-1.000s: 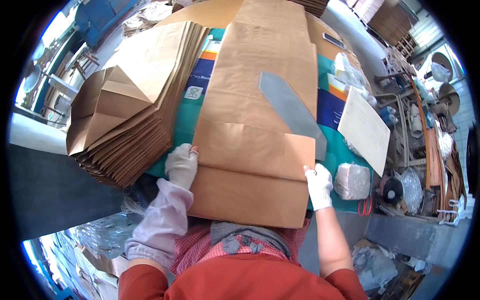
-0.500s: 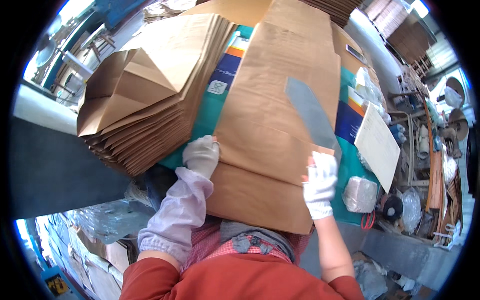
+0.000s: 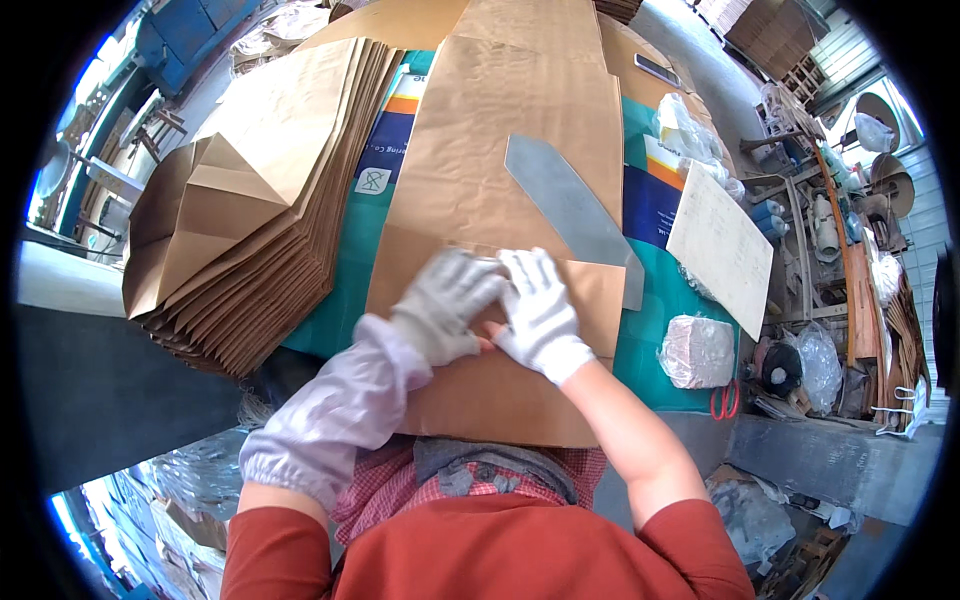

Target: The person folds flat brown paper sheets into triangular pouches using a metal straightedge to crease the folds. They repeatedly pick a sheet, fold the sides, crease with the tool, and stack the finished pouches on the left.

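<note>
Inward from the paper's side edges have come my gloved left hand [image 3: 447, 305] and right hand [image 3: 542, 312], now close together at mid-frame, fingers laid out over the folded brown paper [image 3: 470, 215]. It runs from top centre to lower centre. A grey angled plate [image 3: 572, 205] lies on it, right of centre; stacked brown bags [image 3: 255, 210] fill the left.

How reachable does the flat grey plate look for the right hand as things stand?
Likely yes: the flat grey plate lies just beyond the right hand, its upper part uncovered. Its lower end seems partly under the folded brown paper flap, on which the hand rests.
</note>
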A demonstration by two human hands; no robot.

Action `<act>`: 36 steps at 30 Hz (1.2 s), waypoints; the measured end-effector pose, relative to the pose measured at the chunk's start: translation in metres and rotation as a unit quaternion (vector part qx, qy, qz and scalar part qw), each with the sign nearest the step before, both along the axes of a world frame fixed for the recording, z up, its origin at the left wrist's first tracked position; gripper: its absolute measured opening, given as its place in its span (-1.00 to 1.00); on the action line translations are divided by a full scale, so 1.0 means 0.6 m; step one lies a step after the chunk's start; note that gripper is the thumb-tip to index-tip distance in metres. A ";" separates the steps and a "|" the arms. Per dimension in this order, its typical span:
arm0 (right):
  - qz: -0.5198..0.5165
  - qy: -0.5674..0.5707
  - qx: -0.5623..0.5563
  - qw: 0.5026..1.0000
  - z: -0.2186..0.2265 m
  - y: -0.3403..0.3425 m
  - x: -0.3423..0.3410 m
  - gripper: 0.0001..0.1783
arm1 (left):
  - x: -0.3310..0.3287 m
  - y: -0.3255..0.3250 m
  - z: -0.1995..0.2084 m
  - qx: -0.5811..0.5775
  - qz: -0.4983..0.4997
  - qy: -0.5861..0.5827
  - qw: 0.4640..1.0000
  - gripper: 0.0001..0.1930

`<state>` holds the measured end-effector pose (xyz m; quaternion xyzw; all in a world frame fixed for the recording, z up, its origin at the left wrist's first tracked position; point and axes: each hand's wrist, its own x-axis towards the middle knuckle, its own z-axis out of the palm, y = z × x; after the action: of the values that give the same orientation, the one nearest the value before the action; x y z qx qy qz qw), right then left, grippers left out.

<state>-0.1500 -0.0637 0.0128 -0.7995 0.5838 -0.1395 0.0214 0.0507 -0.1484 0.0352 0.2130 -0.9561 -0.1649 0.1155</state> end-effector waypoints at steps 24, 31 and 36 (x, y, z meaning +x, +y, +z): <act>-0.020 -0.099 -0.159 0.982 0.111 0.155 -0.003 -0.18 | 0.067 0.045 0.200 -0.068 0.076 0.008 0.995 -0.40; -0.034 -0.091 -0.231 0.968 0.152 0.078 0.055 -0.33 | 0.066 0.053 0.201 -0.070 0.097 0.000 0.993 -0.45; 0.063 -0.137 -0.219 0.964 0.137 0.131 0.090 -0.69 | -0.018 -0.017 0.202 -0.027 0.212 -0.220 0.952 -0.50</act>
<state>-0.0959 0.0146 0.0952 -0.7933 0.4791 -0.3699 -0.0655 0.0398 -0.1585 0.1564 0.4383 -0.8949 -0.0595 -0.0593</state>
